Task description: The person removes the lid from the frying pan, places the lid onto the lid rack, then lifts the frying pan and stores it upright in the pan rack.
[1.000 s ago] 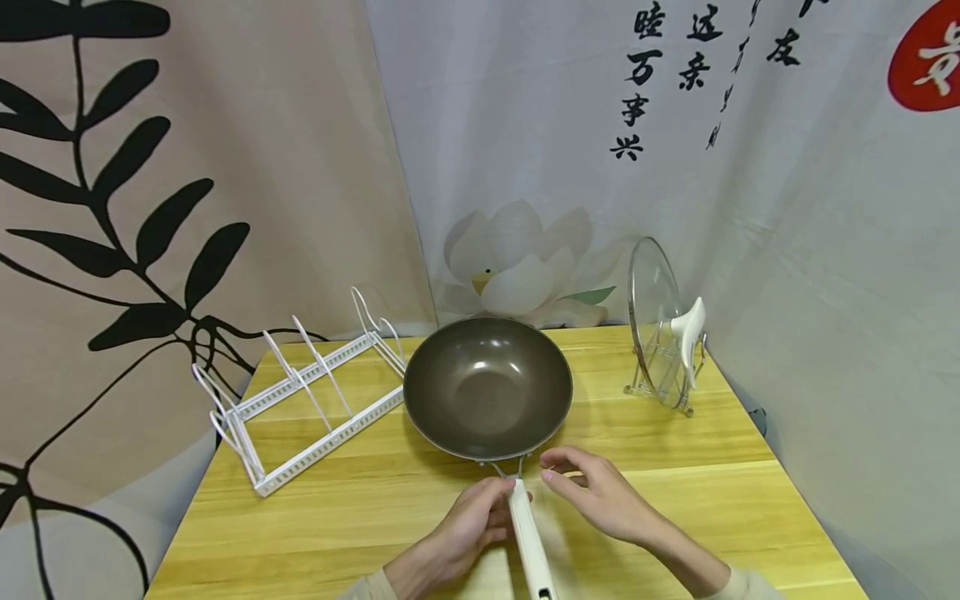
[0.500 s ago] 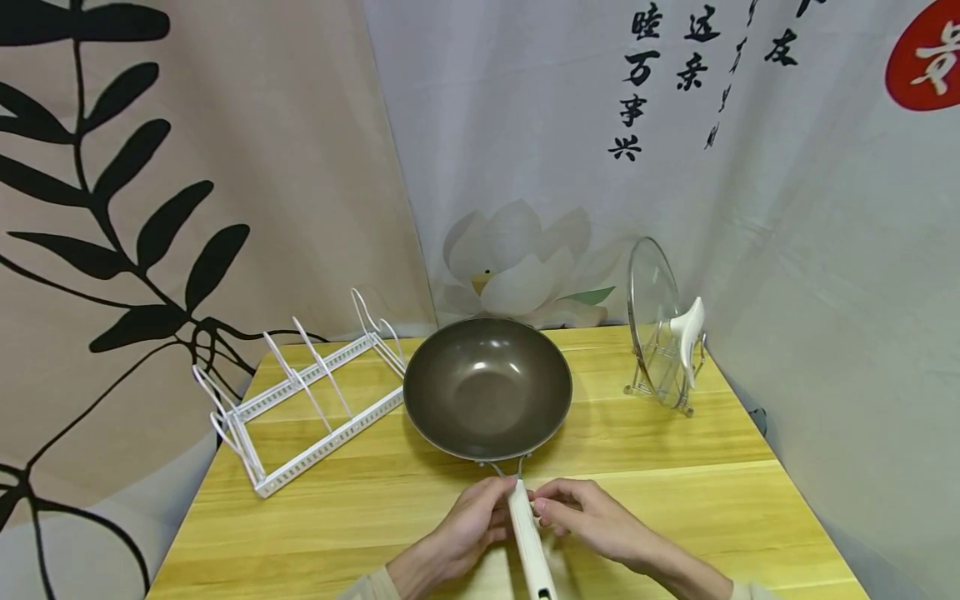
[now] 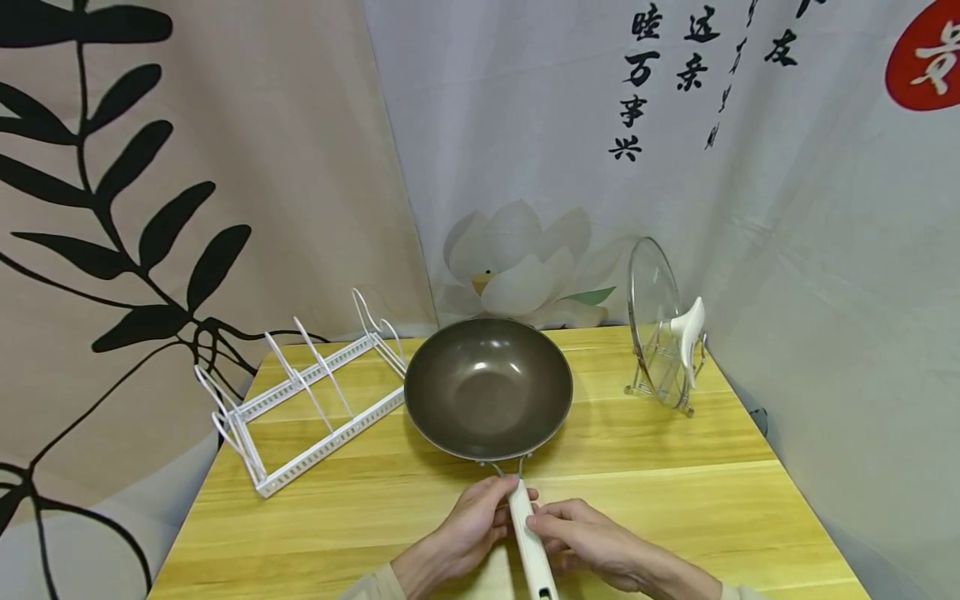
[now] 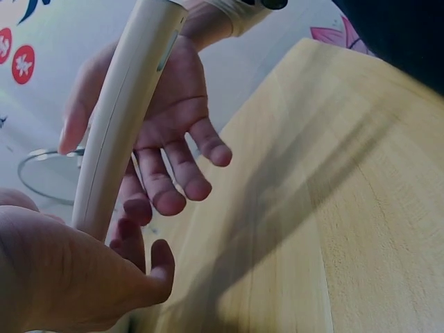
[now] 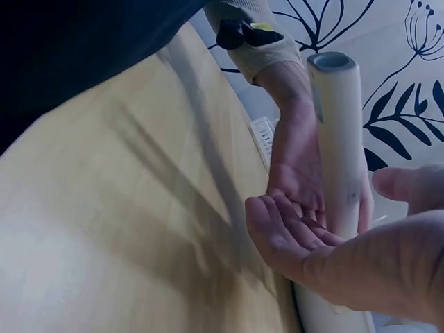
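A brown-grey wok (image 3: 487, 387) with a long cream handle (image 3: 531, 542) sits mid-table, its handle pointing toward me. My left hand (image 3: 468, 525) grips the handle near the wok end, thumb along the top and fingers beneath. On the handle's right side is my right hand (image 3: 592, 537), fingers extended under it and thumb beside it. In the left wrist view the right hand (image 4: 166, 118) shows an open palm behind the handle (image 4: 125, 118). Both hands (image 5: 347, 257) (image 5: 295, 152) flank the handle in the right wrist view.
A white wire rack (image 3: 322, 433) with upright dividers stands left of the wok, its right end reaching the wok's rim. Back right, a glass lid (image 3: 652, 325) with a white knob stands upright in a small wire stand (image 3: 637, 387). Printed curtains hang behind the wooden table (image 3: 675, 467).
My right hand has moved down and left, from beside the top of the handle to under its middle. The left hand, wok, rack and lid have stayed put.
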Motion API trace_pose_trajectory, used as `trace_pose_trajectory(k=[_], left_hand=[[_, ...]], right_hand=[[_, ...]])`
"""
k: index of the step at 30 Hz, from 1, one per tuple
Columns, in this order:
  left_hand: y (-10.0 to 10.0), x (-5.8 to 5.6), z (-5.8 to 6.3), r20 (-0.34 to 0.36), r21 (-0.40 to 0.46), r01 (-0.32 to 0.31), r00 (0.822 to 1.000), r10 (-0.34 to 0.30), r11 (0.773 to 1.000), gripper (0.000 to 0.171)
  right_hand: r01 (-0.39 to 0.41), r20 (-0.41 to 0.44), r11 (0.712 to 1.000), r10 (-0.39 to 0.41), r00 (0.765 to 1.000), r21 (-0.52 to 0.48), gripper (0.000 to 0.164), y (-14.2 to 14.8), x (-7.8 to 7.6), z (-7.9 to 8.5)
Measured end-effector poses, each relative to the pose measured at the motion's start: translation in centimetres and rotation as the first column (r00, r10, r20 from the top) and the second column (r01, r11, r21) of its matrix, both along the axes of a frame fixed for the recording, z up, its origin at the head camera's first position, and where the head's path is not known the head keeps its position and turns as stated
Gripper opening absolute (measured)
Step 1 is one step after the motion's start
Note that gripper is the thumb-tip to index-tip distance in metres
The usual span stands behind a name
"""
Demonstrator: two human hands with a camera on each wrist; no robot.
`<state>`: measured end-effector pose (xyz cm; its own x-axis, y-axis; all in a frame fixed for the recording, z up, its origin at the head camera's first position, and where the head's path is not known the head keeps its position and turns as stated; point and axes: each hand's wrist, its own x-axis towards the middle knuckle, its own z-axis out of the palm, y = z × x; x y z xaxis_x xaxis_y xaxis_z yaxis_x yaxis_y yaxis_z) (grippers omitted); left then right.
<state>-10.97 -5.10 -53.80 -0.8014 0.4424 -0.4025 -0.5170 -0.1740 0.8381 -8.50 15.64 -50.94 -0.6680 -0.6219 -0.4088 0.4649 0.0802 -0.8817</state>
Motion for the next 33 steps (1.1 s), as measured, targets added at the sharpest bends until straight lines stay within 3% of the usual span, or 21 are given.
trace_pose_trajectory(k=[7,14,21,33], left_hand=[[0.3,-0.1,-0.3,0.011,0.03,-0.027,1.0,0.027,0.999,0.057],[0.6,-0.4,-0.6,0.02,0.051,-0.046,0.999,0.045,0.998,0.054],[0.6,-0.8,-1.0,0.05,0.093,-0.061,0.997,0.056,0.994,0.049],[1.0,-1.1,-1.1,0.076,0.15,-0.069,0.995,0.058,0.986,0.042]], right_hand=[[-0.009,0.064,1.0,0.01,0.998,-0.017,0.042,-0.5,0.5,-0.7],[-0.041,0.117,0.99,0.057,0.991,-0.134,0.042,-0.8,0.9,-1.2],[-0.063,0.214,0.969,0.116,0.97,-0.237,0.035,-1.5,0.9,-1.6],[-0.044,0.252,0.965,0.111,0.961,-0.257,0.041,-2.0,1.1,-2.1]])
